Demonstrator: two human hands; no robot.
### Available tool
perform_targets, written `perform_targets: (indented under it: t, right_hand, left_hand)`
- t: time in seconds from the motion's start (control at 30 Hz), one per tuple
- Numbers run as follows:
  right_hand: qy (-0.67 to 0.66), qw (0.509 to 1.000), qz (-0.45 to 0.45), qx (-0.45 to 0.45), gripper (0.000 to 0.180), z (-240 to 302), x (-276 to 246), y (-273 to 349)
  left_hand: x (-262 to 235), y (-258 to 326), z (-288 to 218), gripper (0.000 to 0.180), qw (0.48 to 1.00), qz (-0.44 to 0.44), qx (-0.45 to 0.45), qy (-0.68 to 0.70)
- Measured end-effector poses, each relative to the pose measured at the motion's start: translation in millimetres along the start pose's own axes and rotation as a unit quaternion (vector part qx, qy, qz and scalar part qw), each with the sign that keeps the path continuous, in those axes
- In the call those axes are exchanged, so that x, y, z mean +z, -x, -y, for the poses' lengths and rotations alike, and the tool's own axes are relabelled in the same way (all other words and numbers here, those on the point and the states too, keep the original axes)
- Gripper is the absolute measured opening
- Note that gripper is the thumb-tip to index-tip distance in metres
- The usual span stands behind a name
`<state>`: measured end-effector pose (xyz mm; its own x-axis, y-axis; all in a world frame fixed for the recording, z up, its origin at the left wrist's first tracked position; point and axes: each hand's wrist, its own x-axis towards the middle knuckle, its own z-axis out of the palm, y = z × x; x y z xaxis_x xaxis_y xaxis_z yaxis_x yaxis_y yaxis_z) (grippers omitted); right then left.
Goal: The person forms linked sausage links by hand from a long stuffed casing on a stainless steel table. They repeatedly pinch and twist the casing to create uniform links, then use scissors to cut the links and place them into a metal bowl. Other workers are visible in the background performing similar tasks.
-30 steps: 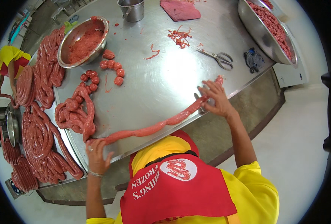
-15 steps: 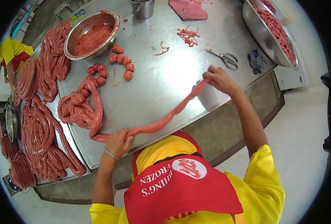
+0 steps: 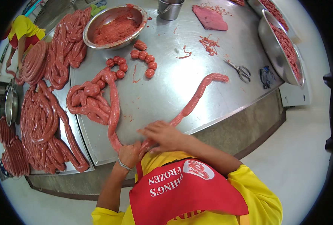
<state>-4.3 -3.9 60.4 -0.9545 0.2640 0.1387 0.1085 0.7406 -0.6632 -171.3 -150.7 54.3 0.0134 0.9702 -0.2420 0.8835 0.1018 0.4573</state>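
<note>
Since the earlier frame, right hand (image 3: 162, 135) has moved beside left hand (image 3: 130, 153); both pinch the sausage rope (image 3: 196, 98) at the table (image 3: 162, 93) edge. Twisting off a link probably follows.

Under our fingers (image 3: 151, 132) we see a sausage rope (image 3: 196, 98) in smooth, glossy casing, lying on a brushed steel table (image 3: 166, 90) with a dull sheen. Beyond our fingertips, a polished metal bowl (image 3: 99, 22) holds coarse, matt mince.
</note>
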Motion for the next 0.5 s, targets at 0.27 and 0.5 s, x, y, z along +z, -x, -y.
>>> perform_targets:
  t: [0.27,0.5]
  right_hand:
    - [0.136,0.987,0.059,0.069,0.017,10.2,58.1,-14.7]
    - [0.121,0.99,0.031,0.069,0.014,-9.0,57.4,-16.8]
  left_hand:
    - [11.3,0.7,4.5,0.009,0.985,-0.137,0.054,0.089]
    - [6.6,-15.6,6.8,0.009,0.979,-0.15,0.042,0.127]
